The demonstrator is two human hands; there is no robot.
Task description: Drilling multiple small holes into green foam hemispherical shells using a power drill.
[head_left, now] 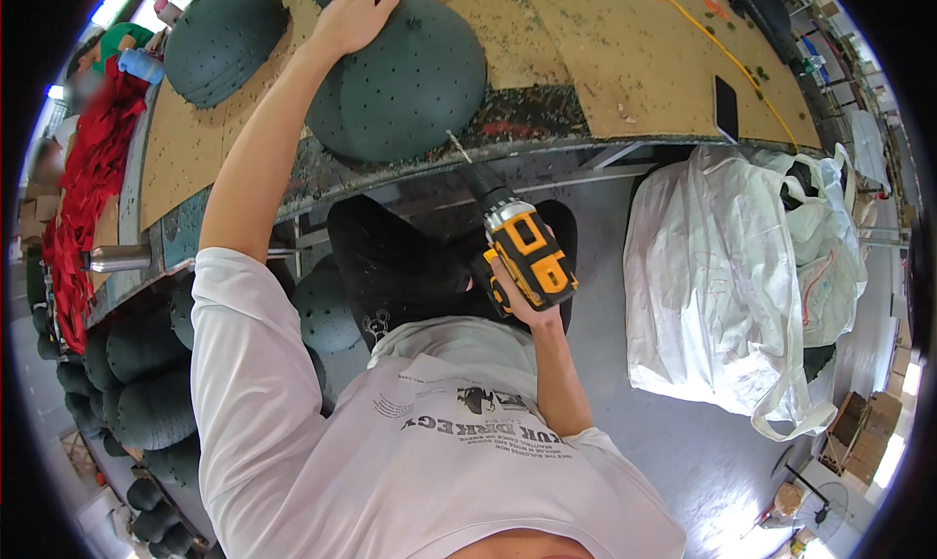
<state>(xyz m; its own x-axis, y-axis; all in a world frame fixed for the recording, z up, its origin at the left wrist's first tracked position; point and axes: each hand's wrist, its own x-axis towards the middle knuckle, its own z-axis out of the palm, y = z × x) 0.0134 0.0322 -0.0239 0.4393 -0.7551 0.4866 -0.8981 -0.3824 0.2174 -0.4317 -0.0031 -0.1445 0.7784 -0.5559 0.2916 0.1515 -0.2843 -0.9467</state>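
Note:
My left hand (357, 17) lies over the far left side of a dark green plastic dome (415, 81), its fingers stretched across the curved top. Small dark holes dot the dome, which sits at the near edge of the worktable. In my right hand (527, 300) is a yellow and black cordless drill (532, 256), with my fingers wrapped round its grip. Its thin bit (459, 147) points up and left toward the dome's lower right rim, just apart from it. More stacked domes (224, 43) stand at the table's left.
Brown board covers the worktable (634, 61), strewn with green shavings. A phone (725, 108) and a yellow cable (722, 41) lie at right. White woven sacks (717, 276) stand beside me. Red strips (93, 198), a metal bottle (119, 257) and piled domes (151, 393) are on the left.

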